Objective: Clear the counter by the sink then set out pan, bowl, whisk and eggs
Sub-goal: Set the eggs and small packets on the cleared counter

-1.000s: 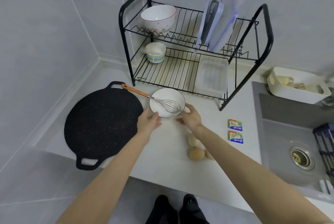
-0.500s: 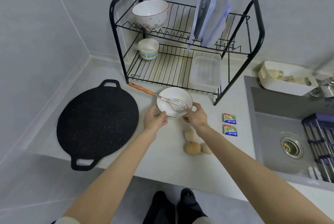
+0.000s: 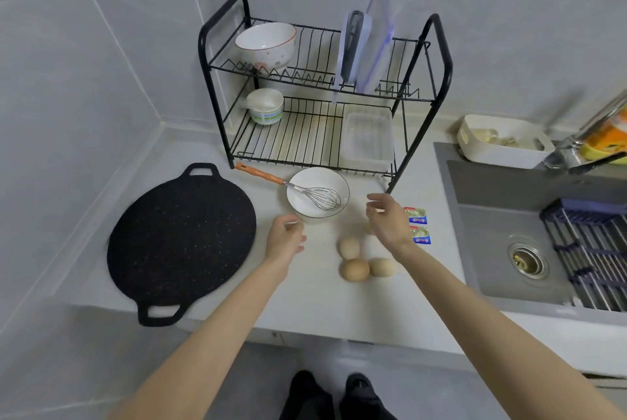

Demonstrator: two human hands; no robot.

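Note:
A flat black pan (image 3: 181, 239) with two loop handles lies on the left of the counter. A white bowl (image 3: 317, 194) stands in front of the dish rack, and a whisk (image 3: 295, 189) with an orange handle lies across it. Three brown eggs (image 3: 354, 269) sit close together on the counter near the front. My left hand (image 3: 285, 239) hovers just left of the bowl, fingers loosely curled, holding nothing. My right hand (image 3: 386, 217) hangs to the right of the bowl, above the counter, fingers relaxed and empty; a fourth egg may be hidden under it.
A black two-tier dish rack (image 3: 325, 93) holds a bowl, a cup, lids and a clear container. Two small packets (image 3: 418, 225) lie right of my right hand. The grey sink (image 3: 529, 250) with a drying grid is at the right, a white tub (image 3: 502, 141) behind it.
Both hands have let go of the bowl's rim and drawn back from it, the right one moving to the right. The bowl with the whisk stays in place.

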